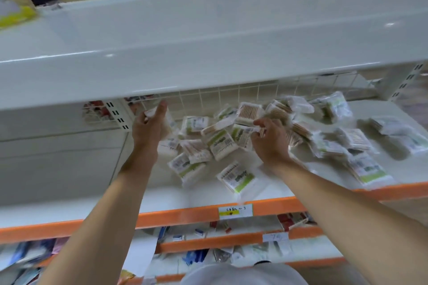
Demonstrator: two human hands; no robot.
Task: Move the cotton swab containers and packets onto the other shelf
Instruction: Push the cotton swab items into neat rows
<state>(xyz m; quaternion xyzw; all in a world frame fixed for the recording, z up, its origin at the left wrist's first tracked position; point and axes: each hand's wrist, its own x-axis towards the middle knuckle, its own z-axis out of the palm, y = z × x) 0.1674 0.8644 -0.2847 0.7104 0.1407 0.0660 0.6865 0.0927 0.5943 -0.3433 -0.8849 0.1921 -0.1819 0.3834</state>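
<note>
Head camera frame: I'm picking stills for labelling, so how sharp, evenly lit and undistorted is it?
Head view: motion blur smears the clear plastic cotton swab packets, worst at the right; both the left hand and the right hand are soft-edged; small glare spots streak the glossy white upper shelf; wide-angle distortion bows the orange shelf edge; lighting is otherwise even.

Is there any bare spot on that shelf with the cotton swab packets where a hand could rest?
Yes. The shelf is bare at its near left, between the orange front edge and the left hand. A smaller bare strip lies at the far right by the wire grid. The middle is crowded with cotton swab packets, where the right hand reaches.
</note>
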